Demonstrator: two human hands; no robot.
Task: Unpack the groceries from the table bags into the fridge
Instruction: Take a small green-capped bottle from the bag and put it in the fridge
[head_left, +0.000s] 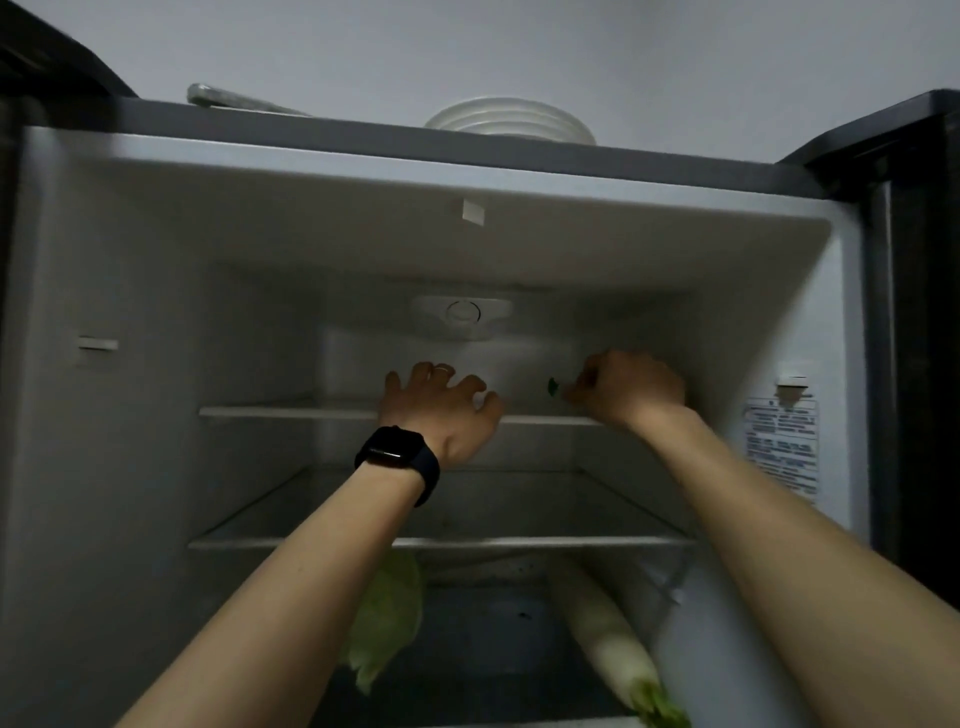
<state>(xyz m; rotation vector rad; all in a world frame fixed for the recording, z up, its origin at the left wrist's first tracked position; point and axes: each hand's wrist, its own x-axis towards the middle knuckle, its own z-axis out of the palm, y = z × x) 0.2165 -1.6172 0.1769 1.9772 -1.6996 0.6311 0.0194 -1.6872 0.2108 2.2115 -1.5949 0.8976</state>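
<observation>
The fridge (156, 291) stands open in front of me, dim inside. On its top shelf (291, 413) lies a pale white package (519, 371) with a small green bit (552, 386) showing at its right side. My left hand (441, 410), with a black watch on the wrist, is at the package's left edge with fingers spread and slightly curled. My right hand (631, 387) is closed into a fist at the package's right side, pinching it beside the green bit. The package's shape is hard to make out in the gloom.
A glass middle shelf (519, 542) lies below my arms. Under it lie a pale green cabbage (389, 618) and a long white radish (605, 636). Stacked white plates (511, 122) sit on top of the fridge. The dark door (919, 312) stands open at right.
</observation>
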